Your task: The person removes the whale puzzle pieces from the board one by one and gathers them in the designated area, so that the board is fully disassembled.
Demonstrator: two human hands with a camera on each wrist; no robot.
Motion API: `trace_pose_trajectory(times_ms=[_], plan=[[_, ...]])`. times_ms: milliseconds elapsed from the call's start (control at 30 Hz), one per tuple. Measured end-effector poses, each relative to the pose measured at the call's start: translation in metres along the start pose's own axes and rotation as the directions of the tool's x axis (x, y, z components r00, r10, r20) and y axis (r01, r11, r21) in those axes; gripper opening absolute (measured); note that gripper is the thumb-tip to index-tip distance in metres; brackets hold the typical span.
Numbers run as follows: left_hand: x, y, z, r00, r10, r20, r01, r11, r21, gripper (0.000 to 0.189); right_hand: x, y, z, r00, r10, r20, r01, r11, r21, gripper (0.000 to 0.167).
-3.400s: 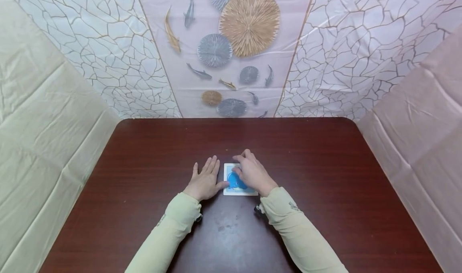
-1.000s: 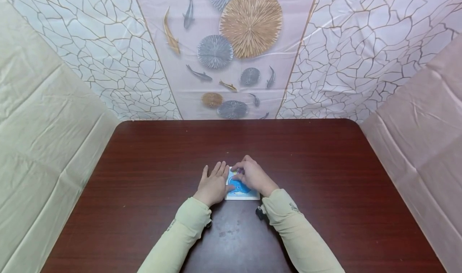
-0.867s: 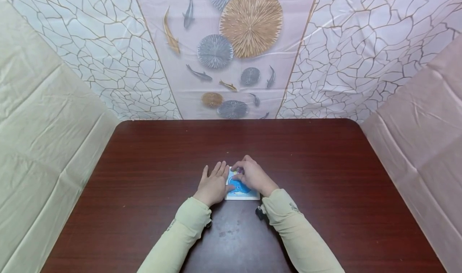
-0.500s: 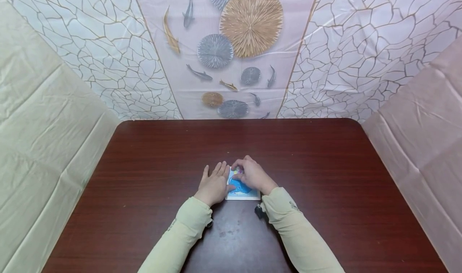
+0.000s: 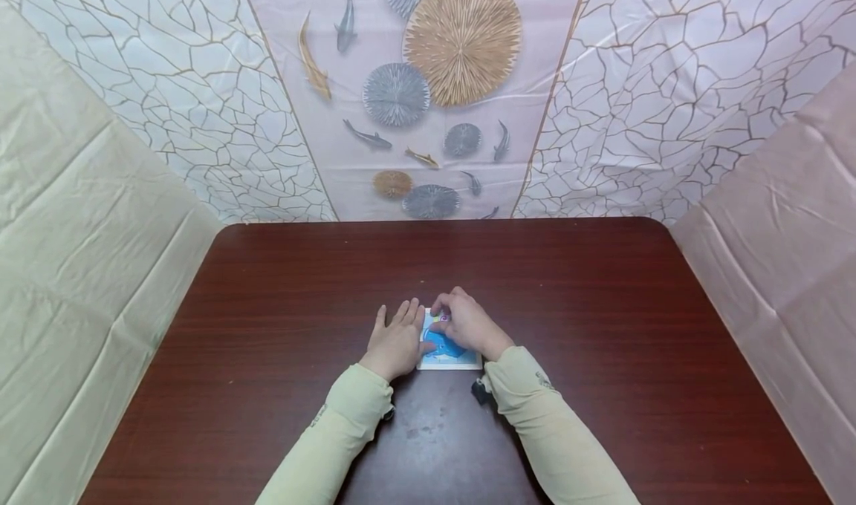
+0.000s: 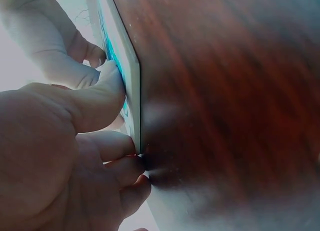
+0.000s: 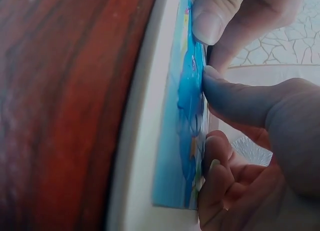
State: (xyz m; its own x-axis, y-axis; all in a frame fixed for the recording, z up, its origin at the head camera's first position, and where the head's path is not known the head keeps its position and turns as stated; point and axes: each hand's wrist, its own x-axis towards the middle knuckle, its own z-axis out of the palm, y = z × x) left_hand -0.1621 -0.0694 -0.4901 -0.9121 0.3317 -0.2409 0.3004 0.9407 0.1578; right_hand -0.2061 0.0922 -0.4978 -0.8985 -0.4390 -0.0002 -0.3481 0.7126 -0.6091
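A small square picture board point(image 5: 449, 365) with a white border lies on the table, showing a blue cartoon shape like a whale. Its face carries yellow and purple patches near the top in the head view. Along the board's left edge my left hand point(image 5: 393, 347) rests with fingers straight, its thumb laid on the picture. My right hand point(image 5: 472, 323) reaches over from the right, fingers bent and the thumb touching the blue area point(image 7: 187, 111). Whether a loose piece sits between the right thumb and fingers cannot be seen. The right hand covers the board's upper right part.
The dark red-brown table point(image 5: 602, 327) stretches out around the hands. Behind it hangs a patterned cloth point(image 5: 461, 44), with pale cloth sides at left and right. A dark wrist device point(image 5: 480, 391) shows at the right cuff.
Since the oldest frame, my left hand has come right, against the board. Purple and yellow patches now show by the right fingers. Over the last second, the right fingers have shifted only slightly.
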Motion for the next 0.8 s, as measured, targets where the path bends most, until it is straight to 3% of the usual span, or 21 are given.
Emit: trace_pose_trajectory(times_ms=[367,800], plan=[[-0.0006,0.0009,-0.0017,1.000,-0.012,0.015,0.011,1.000,0.007,0.074,-0.0036,-0.0049,-0.0016,1.000,-0.019,0.008,0.020,1.000,-0.019,0.011],[-0.0008,0.0031,-0.0022,1.000,-0.018,0.011,0.017,1.000,0.015,0.074,-0.0046,-0.0080,-0.0016,0.999,0.022,0.024,-0.021,0.998,-0.053,0.018]])
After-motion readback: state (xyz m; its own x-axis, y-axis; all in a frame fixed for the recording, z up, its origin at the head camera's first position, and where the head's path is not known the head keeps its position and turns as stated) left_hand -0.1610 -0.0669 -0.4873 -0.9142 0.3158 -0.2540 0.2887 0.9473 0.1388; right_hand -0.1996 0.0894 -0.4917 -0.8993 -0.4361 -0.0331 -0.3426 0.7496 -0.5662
